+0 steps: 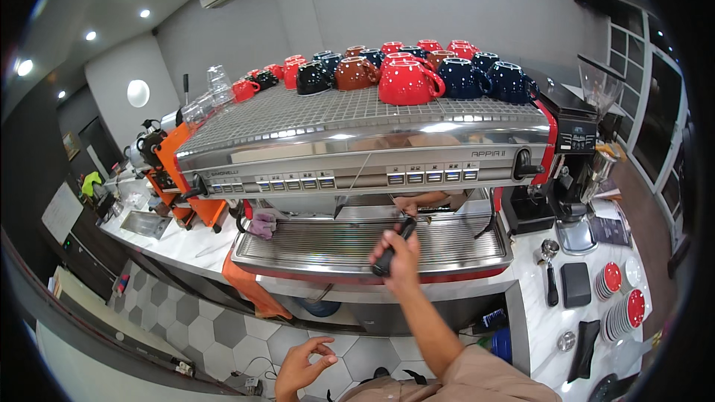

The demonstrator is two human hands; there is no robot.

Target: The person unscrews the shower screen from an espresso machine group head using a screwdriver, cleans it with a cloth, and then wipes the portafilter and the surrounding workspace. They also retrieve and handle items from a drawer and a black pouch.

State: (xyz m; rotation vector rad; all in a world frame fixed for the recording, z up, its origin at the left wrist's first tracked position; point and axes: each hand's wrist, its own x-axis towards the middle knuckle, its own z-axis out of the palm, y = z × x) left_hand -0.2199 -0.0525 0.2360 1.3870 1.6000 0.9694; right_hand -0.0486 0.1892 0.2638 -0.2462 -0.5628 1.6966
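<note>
My right hand is wrapped around the black handle of what looks like a portafilter. It is in front of a two-group Simonelli Appia II espresso machine, over the ribbed metal drip tray. The handle's far end points up under the machine's front panel; whether it sits in a group head cannot be told. My left hand hangs low over the tiled floor, fingers apart and holding nothing. A purple cloth lies at the tray's left end by a steam wand.
Upturned red, brown, black and blue cups crowd the machine's top. A coffee grinder stands right. On the right counter lie another portafilter, a black block and stacked saucers. An orange cloth hangs off the counter edge.
</note>
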